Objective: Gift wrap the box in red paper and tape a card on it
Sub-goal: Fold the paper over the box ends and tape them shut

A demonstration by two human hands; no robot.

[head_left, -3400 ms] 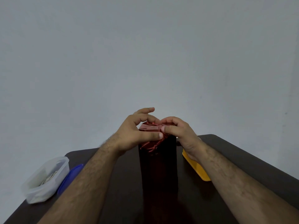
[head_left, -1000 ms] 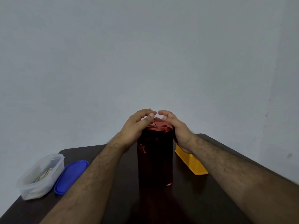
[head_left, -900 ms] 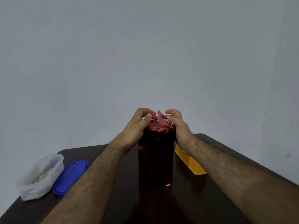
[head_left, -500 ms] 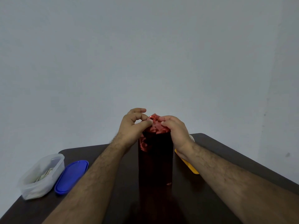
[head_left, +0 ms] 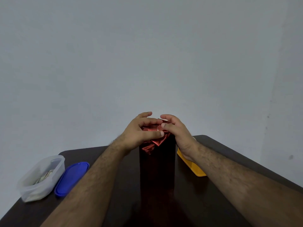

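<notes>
Clear plastic container: set at the table's 8 o'clock edge, lid off, pale contents inside that cannot be identified

Blue lid: laid flat just beside the container, on its 3 o'clock side

Left hand: placed at the top of the box from 9 o'clock; fingers are curled over the crumpled paper and the thumb is pressed across its near face, so the paper is gripped

Box: stood upright at the table's centre, tall and wrapped in red paper; the sides are seen in deep shadow, the gathered paper at the top is creased and shiny

Right hand: placed at the box top from 3 o'clock; a fold of paper is pinched between curled fingers and thumb

Yellow tray: laid at 3 o'clock of the box, partly hidden by the right wrist
</notes>
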